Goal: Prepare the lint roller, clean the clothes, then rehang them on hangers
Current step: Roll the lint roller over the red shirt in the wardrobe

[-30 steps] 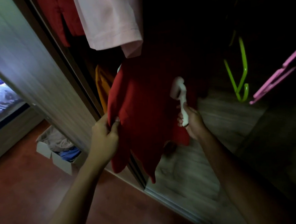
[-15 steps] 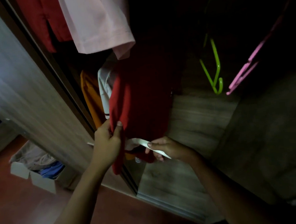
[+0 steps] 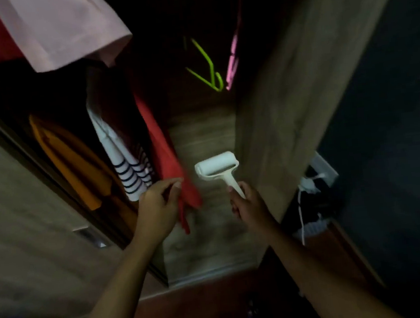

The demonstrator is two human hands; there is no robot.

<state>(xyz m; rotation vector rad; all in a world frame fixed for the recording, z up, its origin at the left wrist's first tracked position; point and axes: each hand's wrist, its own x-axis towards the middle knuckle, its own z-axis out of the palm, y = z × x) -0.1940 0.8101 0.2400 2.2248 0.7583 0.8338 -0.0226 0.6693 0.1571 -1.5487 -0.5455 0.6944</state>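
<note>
A: While the right hand (image 3: 247, 205) sits low and right of centre, what is it clamped on?

B: The roller (image 3: 218, 169) handle. Fingers wrapped tight; the drum stands just above the fist, its long axis running left to right.

A: And the left hand (image 3: 157, 211)?

B: Left of it, fingers loosely curled at the hem of the red garment (image 3: 163, 148); pinching or only touching, I cannot tell.

A: So which way is the cloth from the drum?

B: Just left, apart. Farther up hang a green hanger (image 3: 205, 66) and a pink hanger (image 3: 232, 60), bare.

No text, label, brand, number or sign can be read anywhere here.
</note>
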